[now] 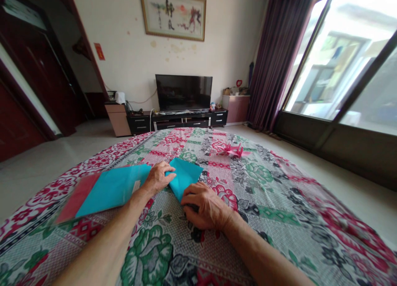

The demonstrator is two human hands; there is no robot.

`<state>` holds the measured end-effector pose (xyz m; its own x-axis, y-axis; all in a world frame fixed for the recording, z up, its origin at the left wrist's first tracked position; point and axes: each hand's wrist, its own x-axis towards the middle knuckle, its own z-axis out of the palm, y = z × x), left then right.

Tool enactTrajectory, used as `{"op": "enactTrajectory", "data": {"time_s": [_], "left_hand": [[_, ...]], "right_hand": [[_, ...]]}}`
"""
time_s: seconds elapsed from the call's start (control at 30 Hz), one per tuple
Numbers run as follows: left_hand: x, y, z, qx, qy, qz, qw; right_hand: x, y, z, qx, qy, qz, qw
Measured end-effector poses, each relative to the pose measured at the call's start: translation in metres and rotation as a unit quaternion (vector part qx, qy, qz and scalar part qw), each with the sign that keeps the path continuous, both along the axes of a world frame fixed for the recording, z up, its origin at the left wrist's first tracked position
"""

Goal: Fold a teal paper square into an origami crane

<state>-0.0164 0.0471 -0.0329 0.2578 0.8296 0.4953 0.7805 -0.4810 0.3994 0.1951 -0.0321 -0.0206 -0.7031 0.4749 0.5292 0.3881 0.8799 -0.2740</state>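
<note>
A folded sheet of blue paper (187, 172) lies on the patterned tablecloth in front of me, one corner pointing away. My left hand (159, 177) grips its left edge, thumb and fingers resting at the paper's side. At its near lower corner, my right hand (203, 204) is closed with curled fingers, covering that corner. Under and beside my left forearm is a clear packet of coloured paper (108, 191), showing blue sheets and a reddish strip at its left end. Beyond my right hand sits a pink folded-paper figure (235, 150) with pointed parts.
The round table's flowered tablecloth (149, 253) has slight wrinkles at the right. Past the far edge stand a television (184, 92) and a low black cabinet (182, 121). A purple curtain (273, 58) and large window are at the right, dark red doors at the left.
</note>
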Motion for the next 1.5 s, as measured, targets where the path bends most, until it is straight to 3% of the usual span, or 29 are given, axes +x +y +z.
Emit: {"op": "enactTrajectory", "data": {"time_s": [0.2, 0.4, 0.87, 1.23, 1.37, 1.5], "left_hand": [[-0.002, -0.003, 0.002, -0.013, 0.022, -0.005, 1.0], [-0.003, -0.006, 0.002, -0.012, 0.045, -0.002, 0.999], [-0.005, -0.004, -0.002, 0.007, 0.056, -0.013, 0.998], [0.011, -0.016, -0.013, 0.069, 0.128, 0.052, 0.988], [0.015, -0.021, -0.015, 0.048, 0.134, 0.061, 0.988], [0.015, -0.025, -0.013, 0.032, 0.153, 0.067, 0.985]], "right_hand": [[0.005, 0.005, -0.002, -0.056, 0.034, 0.04, 0.997], [0.008, 0.009, -0.003, -0.114, 0.073, 0.022, 0.991], [0.006, 0.007, -0.003, -0.063, 0.006, 0.023, 0.998], [0.004, 0.005, -0.003, -0.048, 0.007, 0.019, 0.999], [0.005, 0.014, -0.004, -0.063, 0.082, -0.034, 0.994], [0.004, 0.022, -0.004, -0.038, 0.056, -0.079, 0.995]]}}
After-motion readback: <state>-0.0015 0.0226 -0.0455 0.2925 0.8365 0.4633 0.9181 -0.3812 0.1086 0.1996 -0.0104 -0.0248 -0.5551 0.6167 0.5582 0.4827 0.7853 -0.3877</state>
